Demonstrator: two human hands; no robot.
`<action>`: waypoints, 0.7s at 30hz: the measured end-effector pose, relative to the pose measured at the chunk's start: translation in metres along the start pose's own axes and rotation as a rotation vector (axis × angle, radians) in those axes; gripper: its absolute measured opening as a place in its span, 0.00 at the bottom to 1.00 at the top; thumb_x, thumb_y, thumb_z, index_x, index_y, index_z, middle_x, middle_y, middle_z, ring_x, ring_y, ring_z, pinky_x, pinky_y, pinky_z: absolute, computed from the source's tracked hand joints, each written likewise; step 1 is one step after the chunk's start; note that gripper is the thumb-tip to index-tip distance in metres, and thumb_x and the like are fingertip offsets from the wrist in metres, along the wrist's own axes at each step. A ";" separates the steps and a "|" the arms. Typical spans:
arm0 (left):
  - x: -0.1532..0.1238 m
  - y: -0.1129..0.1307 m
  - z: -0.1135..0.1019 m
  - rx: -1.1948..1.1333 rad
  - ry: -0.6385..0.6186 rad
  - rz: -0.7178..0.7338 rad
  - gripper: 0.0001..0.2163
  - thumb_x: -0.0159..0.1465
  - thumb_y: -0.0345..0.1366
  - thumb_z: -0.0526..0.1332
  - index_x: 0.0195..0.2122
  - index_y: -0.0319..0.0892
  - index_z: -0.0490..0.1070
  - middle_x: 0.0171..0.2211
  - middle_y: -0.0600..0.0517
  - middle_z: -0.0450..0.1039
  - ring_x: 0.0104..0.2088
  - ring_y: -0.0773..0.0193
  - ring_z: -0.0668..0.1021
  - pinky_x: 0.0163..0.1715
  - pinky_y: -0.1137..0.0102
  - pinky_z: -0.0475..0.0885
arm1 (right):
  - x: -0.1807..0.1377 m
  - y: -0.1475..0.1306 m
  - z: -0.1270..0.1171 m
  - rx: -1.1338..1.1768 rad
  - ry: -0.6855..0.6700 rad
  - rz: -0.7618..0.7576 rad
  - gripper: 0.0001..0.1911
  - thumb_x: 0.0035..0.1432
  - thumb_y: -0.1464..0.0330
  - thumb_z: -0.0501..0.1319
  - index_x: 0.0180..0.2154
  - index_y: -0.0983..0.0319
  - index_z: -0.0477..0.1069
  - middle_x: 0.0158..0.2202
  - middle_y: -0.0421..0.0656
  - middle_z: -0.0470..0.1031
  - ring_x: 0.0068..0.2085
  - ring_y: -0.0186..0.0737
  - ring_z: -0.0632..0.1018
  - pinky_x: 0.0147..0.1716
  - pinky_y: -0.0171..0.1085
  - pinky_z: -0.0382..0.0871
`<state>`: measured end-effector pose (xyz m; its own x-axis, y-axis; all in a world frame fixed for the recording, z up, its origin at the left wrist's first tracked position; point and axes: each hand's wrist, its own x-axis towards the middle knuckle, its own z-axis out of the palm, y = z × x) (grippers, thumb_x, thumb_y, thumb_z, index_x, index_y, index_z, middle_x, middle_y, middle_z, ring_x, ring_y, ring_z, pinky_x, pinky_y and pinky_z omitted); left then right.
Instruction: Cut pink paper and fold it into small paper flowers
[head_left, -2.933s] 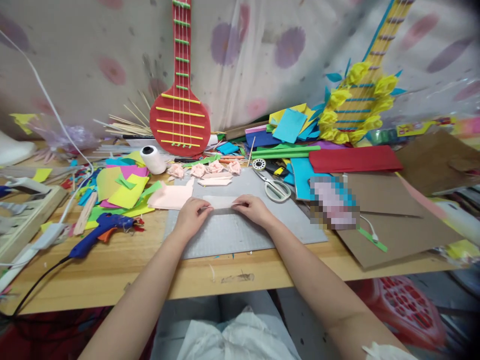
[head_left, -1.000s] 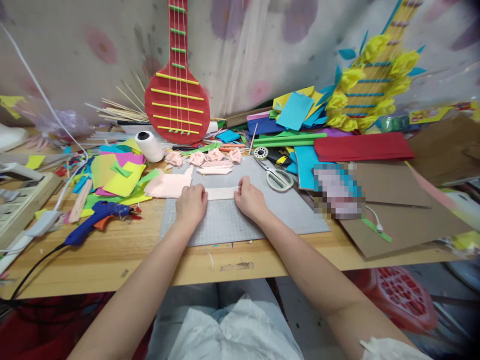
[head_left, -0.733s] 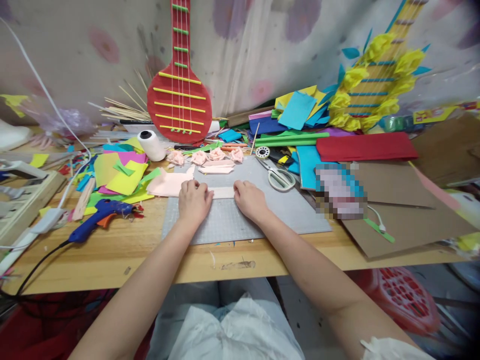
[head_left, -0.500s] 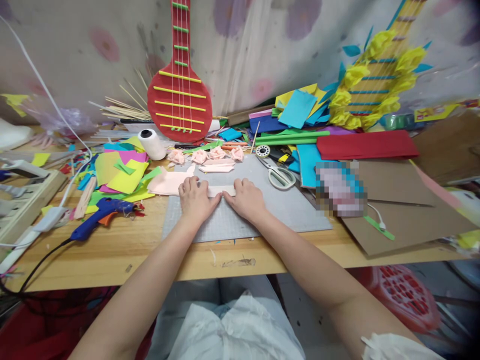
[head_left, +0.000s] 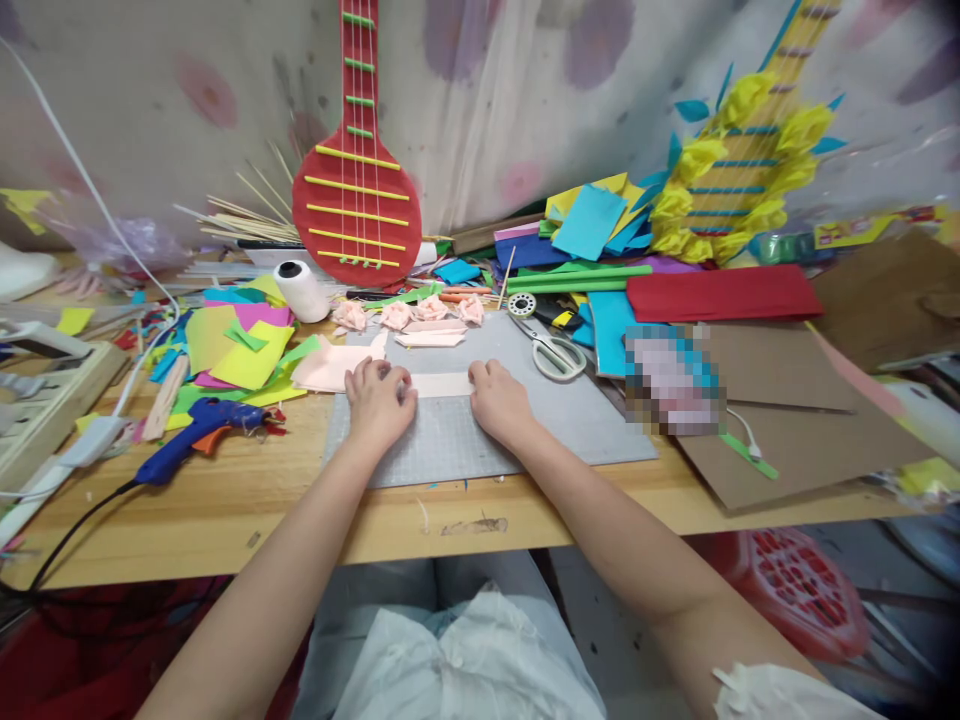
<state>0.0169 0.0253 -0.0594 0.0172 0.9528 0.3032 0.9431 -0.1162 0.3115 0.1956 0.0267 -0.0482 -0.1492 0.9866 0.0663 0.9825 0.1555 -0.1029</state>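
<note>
At the frame's centre, the left hand [head_left: 377,405] and right hand [head_left: 501,405] touched a pale strip [head_left: 442,385], whether gripping was unclear.

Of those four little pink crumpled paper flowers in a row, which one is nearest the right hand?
The rightmost pink crumpled paper flower; the other three lie farther left, each farther from the right hand.

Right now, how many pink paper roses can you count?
4, running rightward from the white thread spool: first rose, second rose, third rose, fourth rose. Others may be hidden.
</note>
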 end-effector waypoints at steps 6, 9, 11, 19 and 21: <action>0.000 -0.005 0.000 0.003 -0.005 0.055 0.15 0.52 0.23 0.51 0.36 0.45 0.69 0.43 0.47 0.68 0.52 0.54 0.64 0.56 0.54 0.49 | 0.001 0.002 0.003 0.083 0.015 -0.009 0.14 0.55 0.77 0.46 0.42 0.61 0.61 0.40 0.48 0.66 0.39 0.42 0.69 0.32 0.36 0.61; 0.003 -0.005 -0.001 -0.040 0.007 0.044 0.16 0.51 0.23 0.51 0.39 0.43 0.67 0.40 0.47 0.70 0.47 0.57 0.69 0.55 0.57 0.52 | 0.004 0.008 0.007 0.236 0.051 -0.003 0.16 0.51 0.78 0.47 0.43 0.61 0.60 0.40 0.47 0.66 0.39 0.41 0.69 0.35 0.36 0.62; 0.006 -0.004 -0.002 -0.100 0.020 0.031 0.13 0.53 0.27 0.53 0.40 0.42 0.65 0.39 0.48 0.72 0.44 0.57 0.70 0.53 0.58 0.55 | 0.007 0.015 0.010 0.404 0.086 0.029 0.19 0.48 0.78 0.48 0.44 0.62 0.59 0.39 0.45 0.67 0.38 0.38 0.69 0.36 0.35 0.62; 0.011 0.005 -0.003 -0.359 -0.089 -0.029 0.12 0.58 0.42 0.55 0.41 0.44 0.64 0.32 0.54 0.74 0.32 0.64 0.73 0.49 0.61 0.58 | 0.015 0.029 0.018 0.701 0.146 0.123 0.19 0.45 0.76 0.48 0.42 0.63 0.60 0.35 0.42 0.67 0.32 0.34 0.70 0.34 0.34 0.63; 0.010 0.006 -0.003 -0.371 -0.108 0.017 0.13 0.56 0.42 0.56 0.42 0.45 0.64 0.34 0.54 0.74 0.34 0.63 0.74 0.50 0.61 0.57 | 0.013 0.026 0.015 0.647 0.192 0.129 0.21 0.44 0.75 0.49 0.44 0.64 0.60 0.40 0.46 0.65 0.36 0.36 0.70 0.36 0.35 0.63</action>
<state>0.0217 0.0327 -0.0516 0.0854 0.9716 0.2206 0.7587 -0.2069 0.6177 0.2175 0.0443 -0.0650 0.0454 0.9822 0.1823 0.7179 0.0948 -0.6897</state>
